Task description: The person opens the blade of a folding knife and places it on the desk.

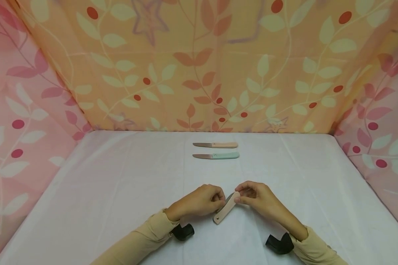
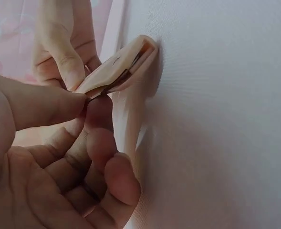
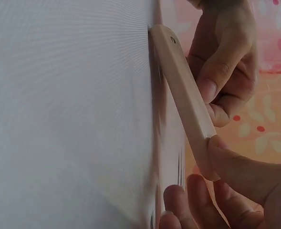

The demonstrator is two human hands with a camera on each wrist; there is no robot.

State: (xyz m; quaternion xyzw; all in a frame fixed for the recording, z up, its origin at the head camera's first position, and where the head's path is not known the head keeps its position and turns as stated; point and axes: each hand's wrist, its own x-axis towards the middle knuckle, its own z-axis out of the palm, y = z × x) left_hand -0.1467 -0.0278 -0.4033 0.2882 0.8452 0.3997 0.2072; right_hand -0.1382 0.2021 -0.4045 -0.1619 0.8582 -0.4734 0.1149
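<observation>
A folding knife (image 1: 226,210) with a pale pink handle is held slanted between the two hands, its blade partly folded along the handle. My left hand (image 1: 202,200) pinches the blade between thumb and forefinger, its other fingers curled. My right hand (image 1: 260,197) grips the far end of the handle with thumb and fingertips. In the left wrist view, the slot of the handle (image 2: 123,69) shows with the dark blade edge. The pivot end of the handle (image 3: 181,81) lies close to the cloth in the right wrist view; I cannot tell if it touches.
Farther back on the white-covered table (image 1: 136,176) lie two opened knives, one with a beige handle (image 1: 225,145) and one with a mint handle (image 1: 226,155). Their blades point left. Patterned cloth walls (image 1: 199,66) stand at the back and sides. Black devices (image 1: 280,244) sit at both wrists.
</observation>
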